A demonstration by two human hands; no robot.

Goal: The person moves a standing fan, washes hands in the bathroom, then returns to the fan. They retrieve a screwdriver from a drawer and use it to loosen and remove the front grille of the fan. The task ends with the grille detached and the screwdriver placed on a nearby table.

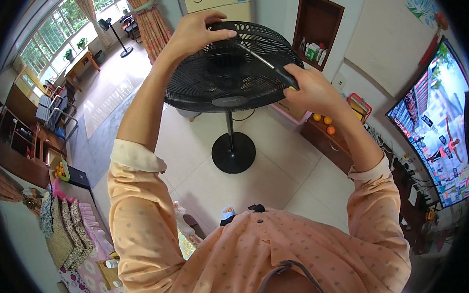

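Note:
A black pedestal fan [190, 88] stands right in front of me, its round wire cage tipped so that I look at it from above. My left hand [194, 35] grips the cage's top rim, with the thumb lying over the edge. In my right hand [316, 90] is a screwdriver [262, 60], its black and yellow handle partly hidden by the fingers. The metal shaft slants up and left across the cage, and its tip ends at the rim close to my left thumb. Whether a screw sits there is too small to tell.
The fan's round base [234, 153] rests on the pale tiled floor [293, 165]. Several oranges [327, 121] lie on a wooden cabinet at right, near a large lit television [438, 127]. Folded cushions [65, 232] are at left. A second fan [115, 36] stands far off by the windows.

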